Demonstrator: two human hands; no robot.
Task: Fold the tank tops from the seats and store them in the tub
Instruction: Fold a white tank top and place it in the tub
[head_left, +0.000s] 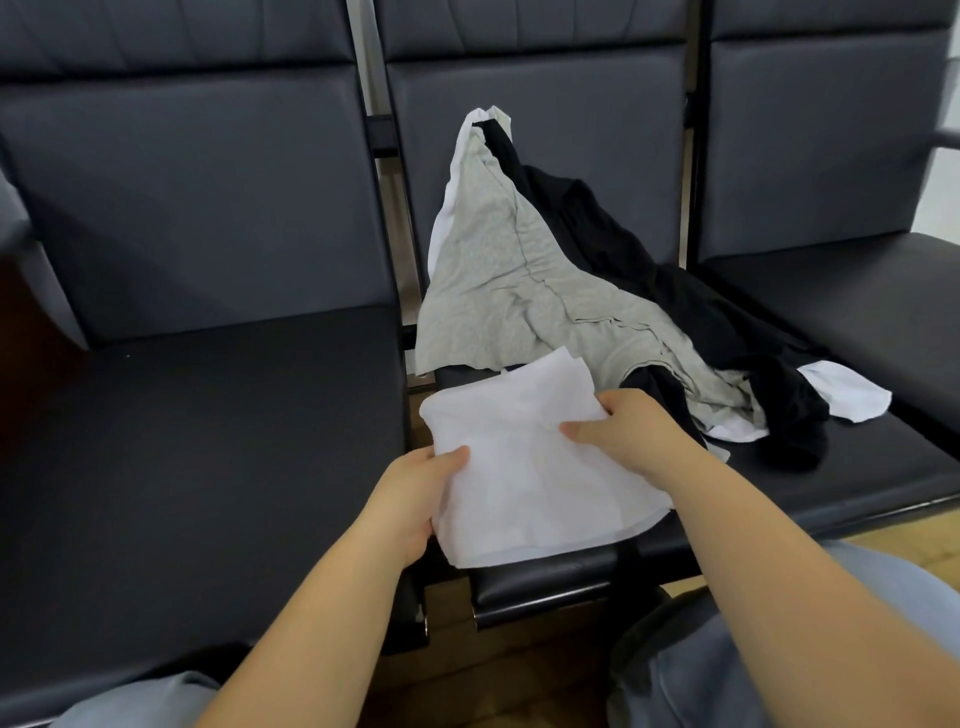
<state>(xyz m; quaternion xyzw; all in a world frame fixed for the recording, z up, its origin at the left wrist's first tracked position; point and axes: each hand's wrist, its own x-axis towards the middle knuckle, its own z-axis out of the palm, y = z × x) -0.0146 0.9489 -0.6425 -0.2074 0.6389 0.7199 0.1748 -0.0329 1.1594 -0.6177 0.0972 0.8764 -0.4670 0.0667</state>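
Observation:
A folded white tank top (524, 467) lies at the front of the middle seat (857, 483), held by both hands. My left hand (415, 499) grips its left edge with the thumb on top. My right hand (623, 431) pinches its right side, thumb on the cloth. Behind it a loose pile lies on the same seat: a grey tank top (509, 275) draped up the backrest, a black one (701, 312) to its right, and white cloth (847, 395) poking out at the right. No tub is in view.
Dark padded seats stand in a row: a bare left seat (208, 441) and a right seat (857, 291). A gap with metal frame (410, 364) separates the left and middle seats. My knees in light trousers (727, 675) and wooden floor show at the bottom.

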